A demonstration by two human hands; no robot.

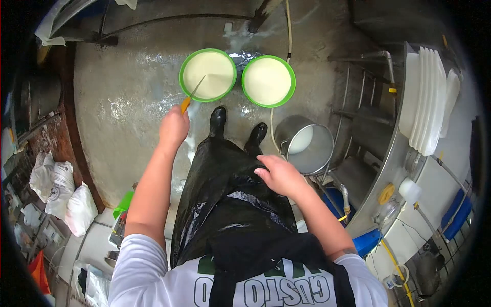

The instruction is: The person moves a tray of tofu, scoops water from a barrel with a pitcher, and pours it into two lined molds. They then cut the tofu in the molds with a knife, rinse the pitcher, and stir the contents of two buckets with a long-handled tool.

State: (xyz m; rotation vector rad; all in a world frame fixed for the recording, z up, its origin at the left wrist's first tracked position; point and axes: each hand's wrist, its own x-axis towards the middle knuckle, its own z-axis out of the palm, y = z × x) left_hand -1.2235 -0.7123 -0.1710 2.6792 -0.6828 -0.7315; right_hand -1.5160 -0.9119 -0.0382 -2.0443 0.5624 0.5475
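My left hand (174, 126) is closed round the yellow-orange handle of a knife (185, 104). Its thin blade points away from me and overlaps the left green tub (181, 84), which is full of a smooth cream-white substance (214, 69). Close beside that stands a second green tub (293, 84) with the same pale content (267, 81). My right hand (280, 175) hovers over my black apron (225, 187), empty, thumb apart from the fingers.
A large metal pot (318, 153) stands right of my boots (218, 121). A hose (289, 30) runs along the wet floor (128, 82). White stacked trays (427, 97) rest on the counter at right; filled white bags (81, 209) lie at left.
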